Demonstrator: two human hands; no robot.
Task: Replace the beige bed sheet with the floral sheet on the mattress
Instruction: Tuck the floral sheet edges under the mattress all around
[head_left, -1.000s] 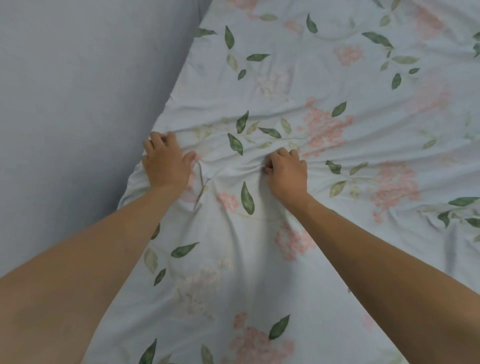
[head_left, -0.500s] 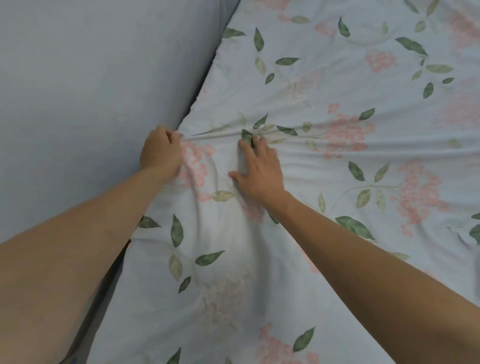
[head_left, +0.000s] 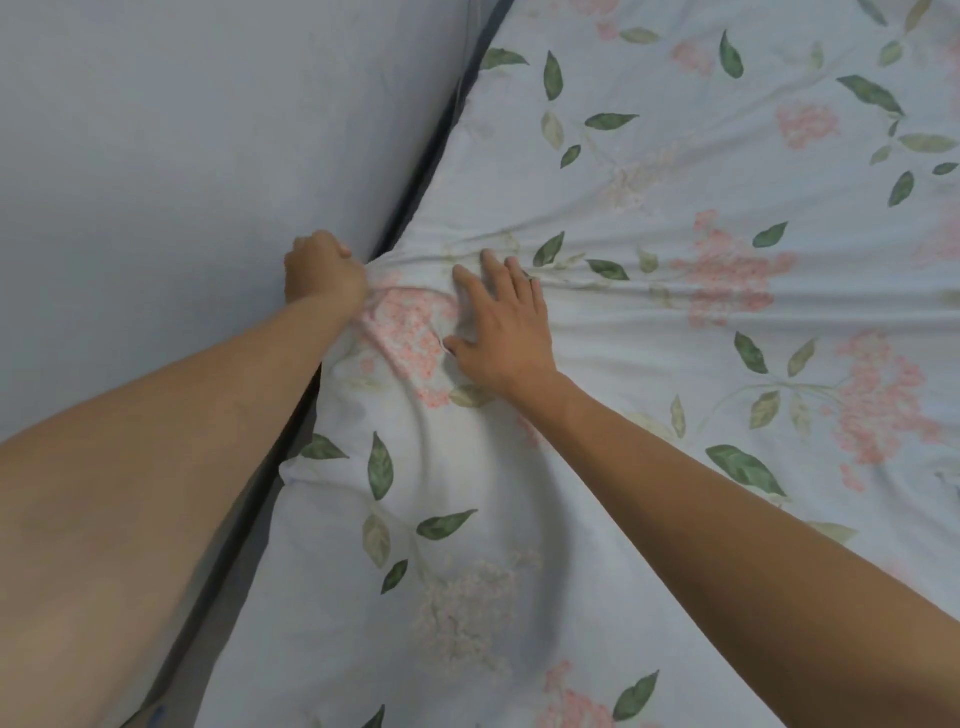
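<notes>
The floral sheet, pale with pink blossoms and green leaves, covers the mattress across the right and middle of the view. My left hand is curled into a fist at the sheet's left edge, gripping a bunch of cloth right by the wall gap. My right hand lies flat on the sheet just beside it, fingers straight and spread, pressing the fabric down. Creases fan out from between the two hands. No beige sheet shows.
A plain grey wall fills the left side. A narrow dark gap runs between wall and mattress edge. The sheet stretches on to the right and towards me.
My left hand moved from the top of the sheet to its edge at the wall gap. My right hand uncurled from a fist to a flat palm. The view shifted left.
</notes>
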